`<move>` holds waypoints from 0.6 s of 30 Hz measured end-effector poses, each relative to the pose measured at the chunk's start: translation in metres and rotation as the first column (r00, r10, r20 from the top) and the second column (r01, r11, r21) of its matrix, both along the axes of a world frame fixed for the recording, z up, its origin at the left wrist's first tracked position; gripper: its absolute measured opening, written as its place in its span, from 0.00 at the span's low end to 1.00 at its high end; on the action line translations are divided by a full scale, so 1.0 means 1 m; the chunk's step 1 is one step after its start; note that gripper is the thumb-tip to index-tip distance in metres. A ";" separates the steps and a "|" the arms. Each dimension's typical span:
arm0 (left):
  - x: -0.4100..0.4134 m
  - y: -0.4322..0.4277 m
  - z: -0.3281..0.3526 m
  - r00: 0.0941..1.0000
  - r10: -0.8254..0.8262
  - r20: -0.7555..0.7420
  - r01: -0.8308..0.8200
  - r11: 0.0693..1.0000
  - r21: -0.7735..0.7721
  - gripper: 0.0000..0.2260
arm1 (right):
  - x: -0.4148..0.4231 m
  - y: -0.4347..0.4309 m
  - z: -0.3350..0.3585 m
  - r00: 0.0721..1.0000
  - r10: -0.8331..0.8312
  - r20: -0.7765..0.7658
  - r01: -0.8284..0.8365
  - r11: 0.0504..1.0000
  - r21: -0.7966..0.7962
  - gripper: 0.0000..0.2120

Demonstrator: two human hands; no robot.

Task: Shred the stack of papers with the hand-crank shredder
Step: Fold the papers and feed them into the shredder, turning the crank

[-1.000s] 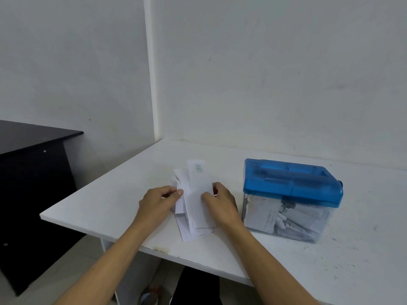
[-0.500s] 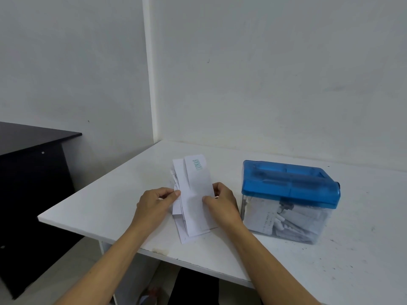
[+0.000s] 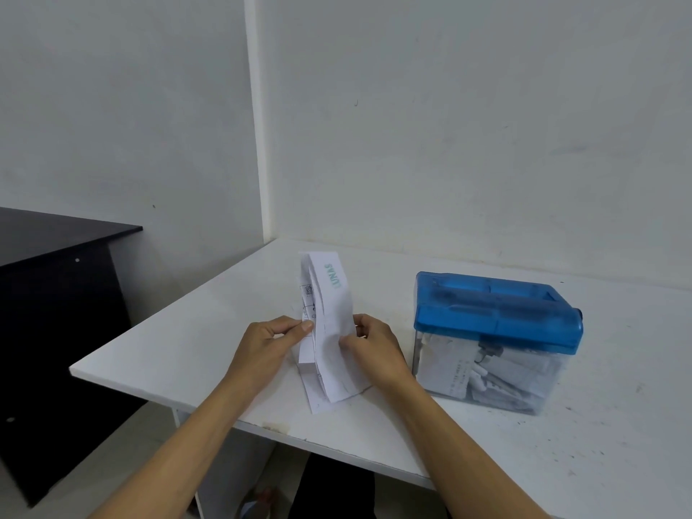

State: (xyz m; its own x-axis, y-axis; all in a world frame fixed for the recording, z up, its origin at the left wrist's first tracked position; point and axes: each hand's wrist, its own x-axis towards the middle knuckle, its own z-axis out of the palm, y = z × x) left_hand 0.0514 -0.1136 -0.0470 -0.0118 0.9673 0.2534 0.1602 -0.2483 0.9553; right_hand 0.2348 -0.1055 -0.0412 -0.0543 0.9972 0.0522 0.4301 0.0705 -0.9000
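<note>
A stack of white paper strips [image 3: 329,305] stands tilted up off the white table [image 3: 194,331], lower end still on the surface. The front strip bears green lettering. My left hand [image 3: 269,342] pinches the stack's left edge. On the right edge, my right hand [image 3: 374,350] grips it with thumb in front. The hand-crank shredder [image 3: 494,342] sits to the right, apart from my hands: a blue lid over a clear bin holding paper scraps. Its crank is not clearly visible.
The table stands in a corner of white walls [image 3: 449,125]. A dark desk [image 3: 56,294] is to the left, beyond a gap. The table's front edge runs just below my wrists. Small dark specks dot the tabletop at right.
Both hands have raised the top of the paper stack from lying flat to a steep upward tilt. The shredder has not moved.
</note>
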 end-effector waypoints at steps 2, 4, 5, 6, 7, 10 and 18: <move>0.000 0.000 0.000 1.000 -0.001 0.007 0.001 1.000 -0.008 0.06 | 0.000 0.001 -0.001 1.000 -0.001 -0.014 0.001 1.000 0.001 0.20; 0.000 0.000 -0.001 0.999 0.033 -0.025 -0.033 0.999 -0.006 0.05 | 0.001 0.002 -0.001 1.000 -0.007 -0.016 0.007 1.000 0.003 0.19; 0.000 0.001 -0.002 0.996 0.065 -0.059 -0.065 0.998 -0.001 0.05 | 0.001 0.002 -0.002 1.000 -0.010 -0.013 0.010 1.000 0.007 0.18; 0.001 0.002 -0.003 0.989 0.103 -0.105 -0.103 0.995 0.007 0.05 | 0.001 0.002 -0.002 1.000 -0.015 -0.009 0.015 1.000 0.010 0.17; 0.001 0.003 -0.004 0.977 0.144 -0.157 -0.144 0.990 0.012 0.07 | 0.001 0.003 -0.002 1.000 -0.020 -0.008 0.020 1.000 0.015 0.17; 0.003 0.006 -0.007 0.931 0.250 -0.266 -0.255 0.967 0.015 0.11 | 0.001 0.003 -0.004 0.999 -0.050 -0.017 0.051 0.998 0.041 0.14; 0.010 0.012 -0.015 0.760 0.350 -0.548 -0.372 0.925 0.074 0.15 | 0.003 0.004 -0.003 0.982 -0.113 -0.151 0.127 0.988 0.089 0.09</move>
